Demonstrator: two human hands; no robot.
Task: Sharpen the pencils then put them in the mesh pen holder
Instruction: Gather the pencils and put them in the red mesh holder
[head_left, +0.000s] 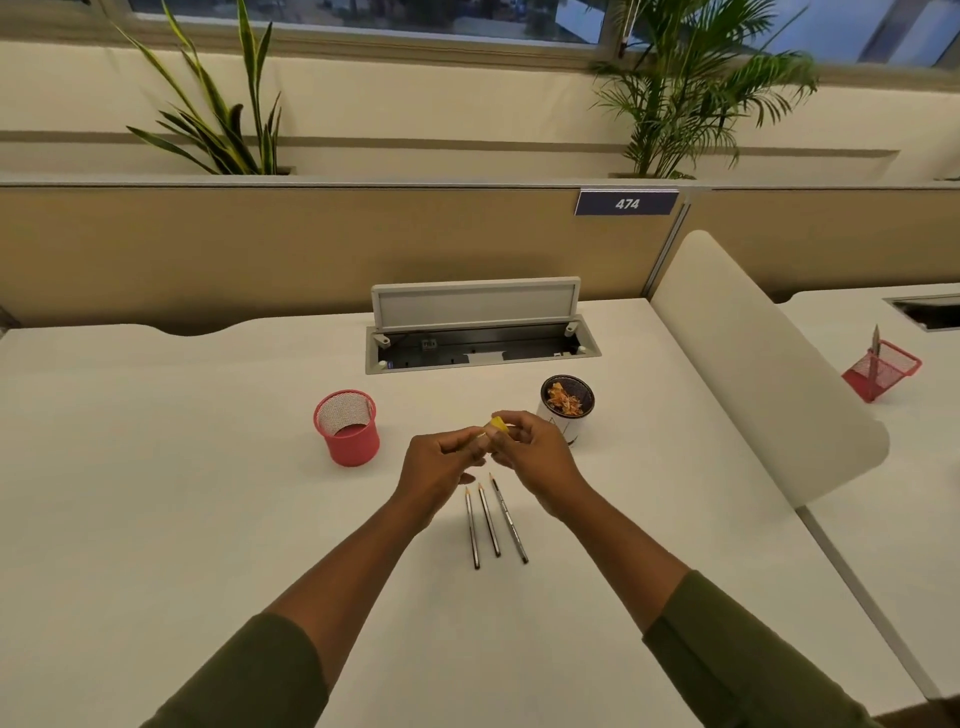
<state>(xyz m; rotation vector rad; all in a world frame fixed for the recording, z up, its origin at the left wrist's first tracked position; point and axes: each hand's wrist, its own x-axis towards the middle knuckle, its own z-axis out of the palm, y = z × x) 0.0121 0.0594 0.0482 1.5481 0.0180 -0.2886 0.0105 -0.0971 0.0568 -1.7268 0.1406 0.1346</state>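
Both my hands meet above the middle of the white desk (208, 519). My right hand (540, 460) pinches a small yellow sharpener (499, 424) at its fingertips. My left hand (439, 462) has its fingers closed on the sharpener's other end; whether it also holds a pencil is blurred. Just below the hands, three dark pencils (489, 521) lie side by side on the desk, tips pointing away from me. The red mesh pen holder (347, 428) stands upright and empty to the left of my left hand.
A white cup (567, 406) holding pencil shavings stands just behind my right hand. An open cable tray (480, 345) is set into the desk behind it. A cream divider (753, 374) rises at the right, with another red mesh holder (881, 370) beyond.
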